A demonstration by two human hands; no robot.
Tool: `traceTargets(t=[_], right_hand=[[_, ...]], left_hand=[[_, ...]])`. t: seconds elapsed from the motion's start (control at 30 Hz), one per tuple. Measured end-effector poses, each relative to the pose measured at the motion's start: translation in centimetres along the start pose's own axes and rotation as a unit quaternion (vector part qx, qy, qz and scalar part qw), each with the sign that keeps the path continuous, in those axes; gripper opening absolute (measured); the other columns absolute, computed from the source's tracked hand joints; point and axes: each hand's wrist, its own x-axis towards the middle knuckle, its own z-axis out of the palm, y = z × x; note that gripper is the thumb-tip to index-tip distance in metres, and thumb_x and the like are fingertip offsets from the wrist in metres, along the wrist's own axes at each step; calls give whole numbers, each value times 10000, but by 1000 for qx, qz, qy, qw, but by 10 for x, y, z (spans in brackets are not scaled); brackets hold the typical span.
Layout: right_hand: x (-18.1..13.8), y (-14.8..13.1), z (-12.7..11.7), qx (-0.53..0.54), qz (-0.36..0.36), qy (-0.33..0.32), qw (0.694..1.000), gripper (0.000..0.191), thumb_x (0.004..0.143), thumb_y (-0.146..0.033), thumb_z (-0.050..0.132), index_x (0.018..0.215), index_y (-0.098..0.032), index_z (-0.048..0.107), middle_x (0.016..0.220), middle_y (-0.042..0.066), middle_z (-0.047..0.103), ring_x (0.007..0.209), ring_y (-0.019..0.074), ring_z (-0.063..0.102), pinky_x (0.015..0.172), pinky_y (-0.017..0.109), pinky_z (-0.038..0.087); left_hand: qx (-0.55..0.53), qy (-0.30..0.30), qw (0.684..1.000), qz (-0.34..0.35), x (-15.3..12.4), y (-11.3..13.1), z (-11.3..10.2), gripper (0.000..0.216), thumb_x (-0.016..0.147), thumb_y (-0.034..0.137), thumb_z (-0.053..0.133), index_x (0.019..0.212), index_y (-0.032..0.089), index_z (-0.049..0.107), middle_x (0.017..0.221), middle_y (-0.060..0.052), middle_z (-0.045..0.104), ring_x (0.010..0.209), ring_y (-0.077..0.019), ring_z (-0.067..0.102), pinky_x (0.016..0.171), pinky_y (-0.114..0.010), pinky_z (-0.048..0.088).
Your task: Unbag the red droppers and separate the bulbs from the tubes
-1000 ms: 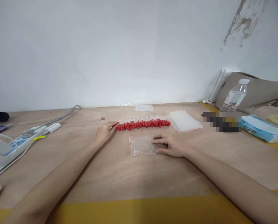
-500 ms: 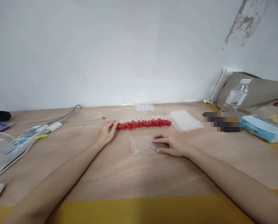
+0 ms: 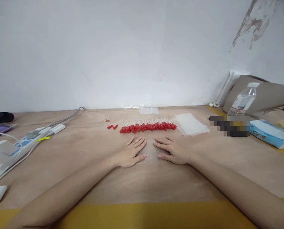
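Note:
A clear plastic zip bag (image 3: 150,156) lies flat on the table, mostly covered by my hands. My left hand (image 3: 133,151) rests palm down over its left part, fingers stretched out. Across from it, my right hand (image 3: 174,150) lies over the right part, also with fingers spread. Just beyond both hands runs a row of droppers (image 3: 148,126) with red bulbs toward me and thin clear stems pointing at the wall. Two more droppers (image 3: 112,127) lie apart at the row's left end.
A stack of clear bags (image 3: 192,124) lies right of the droppers, and another flat bag (image 3: 148,110) near the wall. On the right are a water bottle (image 3: 243,100), a blue tissue pack (image 3: 271,135) and a grey bag (image 3: 271,93). A power strip (image 3: 24,143) with cables occupies the left.
My left hand has left the row's left end and come down right and nearer onto the bag, uncovering two separate droppers. My right hand has barely moved.

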Motion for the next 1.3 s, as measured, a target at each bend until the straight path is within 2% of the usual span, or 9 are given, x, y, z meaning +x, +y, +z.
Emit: traceTargets(t=[0.33,0.43,0.57,0.73,0.87,0.93,1.07,1.2,1.3], right_hand=[[-10,13,-5,6,3,-67,998,669,822,-572,386,1384,-299,145,1462,42,84,1336,249,91,1070,492,35],[-6,11,-3,18,17,2,1000,584,827,-542,406,1337,-267,331,1417,70,278,1298,250,239,1057,473,144],[13,11,3,70,92,145,983,459,800,-464,497,1133,-154,557,1077,116,584,994,215,529,858,364,411],[28,16,7,98,175,155,967,347,615,-419,691,831,-151,644,823,61,615,767,186,554,664,294,433],[21,23,-7,114,157,189,963,237,641,-407,648,631,-176,599,703,23,605,686,158,540,622,267,405],[14,35,-23,149,179,263,936,242,679,-419,597,663,-178,586,683,19,606,657,151,542,603,259,402],[-1,75,-62,115,376,428,814,279,672,-449,572,717,-175,598,621,23,583,587,167,530,576,292,388],[-12,109,-74,-21,527,400,750,259,655,-425,600,755,-187,618,782,71,608,819,263,531,776,452,329],[-12,111,-64,-111,548,407,722,385,637,-413,625,932,-169,581,1024,144,544,997,327,439,811,504,273]], left_hand=[[23,-29,999,13,-6,-1,-7,685,862,556,262,1399,207,19,1457,-85,47,1345,-219,42,1077,-457,-32],[13,22,1000,1,-7,-1,-6,653,878,521,265,1400,213,19,1462,-73,57,1347,-208,41,1087,-447,4],[2,70,998,2,-8,1,-5,579,890,475,292,1393,242,126,1462,-42,119,1347,-203,66,1096,-440,47],[10,191,981,-43,-4,-6,-4,486,902,407,306,1356,239,270,1428,-35,259,1338,-202,133,1097,-433,101],[20,351,929,-117,-3,-38,-10,421,889,387,344,1265,212,421,1337,-55,412,1304,-209,241,1082,-436,166],[29,424,890,-165,-7,-61,-15,397,874,388,371,1201,196,487,1283,-70,468,1282,-220,285,1063,-432,217],[40,483,831,-273,-19,-106,-23,356,842,361,399,1102,179,562,1199,-84,532,1248,-245,335,1040,-426,261],[-12,418,827,-375,-26,-133,-21,350,828,332,396,1089,182,573,1210,-76,524,1194,-234,409,1025,-369,304],[-40,362,841,-399,-24,-143,-16,361,827,311,393,1095,150,573,1198,-100,542,1143,-244,469,987,-368,349]])
